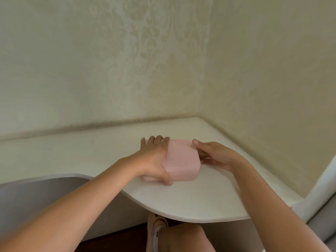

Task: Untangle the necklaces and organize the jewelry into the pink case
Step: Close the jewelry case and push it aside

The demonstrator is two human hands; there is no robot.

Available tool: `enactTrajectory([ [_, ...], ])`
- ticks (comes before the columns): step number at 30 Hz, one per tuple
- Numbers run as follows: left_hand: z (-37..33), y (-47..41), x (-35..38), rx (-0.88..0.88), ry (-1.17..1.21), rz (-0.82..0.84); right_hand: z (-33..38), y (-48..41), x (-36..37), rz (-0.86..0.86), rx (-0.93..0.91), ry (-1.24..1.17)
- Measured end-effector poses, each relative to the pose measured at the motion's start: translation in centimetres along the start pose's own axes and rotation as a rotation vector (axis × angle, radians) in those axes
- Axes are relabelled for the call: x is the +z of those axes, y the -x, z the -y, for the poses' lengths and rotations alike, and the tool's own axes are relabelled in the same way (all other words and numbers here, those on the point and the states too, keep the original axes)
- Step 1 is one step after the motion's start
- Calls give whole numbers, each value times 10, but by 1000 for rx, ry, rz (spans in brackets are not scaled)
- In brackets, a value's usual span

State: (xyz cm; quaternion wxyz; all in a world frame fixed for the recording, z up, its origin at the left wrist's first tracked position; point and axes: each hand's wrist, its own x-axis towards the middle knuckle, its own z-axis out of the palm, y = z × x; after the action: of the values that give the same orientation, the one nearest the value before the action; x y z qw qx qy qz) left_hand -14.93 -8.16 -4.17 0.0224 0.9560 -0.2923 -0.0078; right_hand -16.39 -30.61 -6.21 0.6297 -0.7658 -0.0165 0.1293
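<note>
A small pink case [181,157] sits closed on a pale counter [181,202], near the curved front edge, in a corner where two patterned walls [127,60] meet. No necklaces or other jewelry show anywhere, so whatever goes in the case is either inside it or out of sight.

The case is squarish with rounded corners and a seam running round its side. It looks light and lightly padded, with a matte, fabric-like skin that should not slip in your fingers. It probably keeps its shape, but its sides may give a little if you squeeze. The safest hold is by the two opposite sides, below the seam, so that the lid stays free to lift. Whether the seam is a zip or a clasp cannot be told from here.

Your left hand [154,157] wraps the left side of the case: the fingers [156,139] reach over the far edge and the thumb [168,180] hooks round the near corner, down against the counter. Your right hand [216,155] is at the right side, the thumb [197,142] pressed on the far top corner and the other fingers curled in against the side wall near the seam. Both hands are clamped on the case, holding it between them, and it rests flat on the counter
</note>
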Motion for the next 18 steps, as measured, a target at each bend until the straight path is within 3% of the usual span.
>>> enactTrajectory([
  [3, 7, -12, -8, 41, -68, -164, 1, 3, -2, 75, 47, 3],
  [6, 11, -29, -18, 103, -67, -224, 1, -4, -2, -12, 34, -97],
  [8, 12, -39, -21, 86, 29, -212, 1, -10, -3, -149, 39, -236],
  [13, 45, -57, 11, -208, 328, -28, 3, -20, -8, -463, -2, -570],
  [15, 65, -58, 34, -271, 349, 33, 7, -28, -12, -559, 9, -639],
  [18, 90, -58, 56, -272, 269, -9, 15, -44, -20, -644, 9, -717],
])
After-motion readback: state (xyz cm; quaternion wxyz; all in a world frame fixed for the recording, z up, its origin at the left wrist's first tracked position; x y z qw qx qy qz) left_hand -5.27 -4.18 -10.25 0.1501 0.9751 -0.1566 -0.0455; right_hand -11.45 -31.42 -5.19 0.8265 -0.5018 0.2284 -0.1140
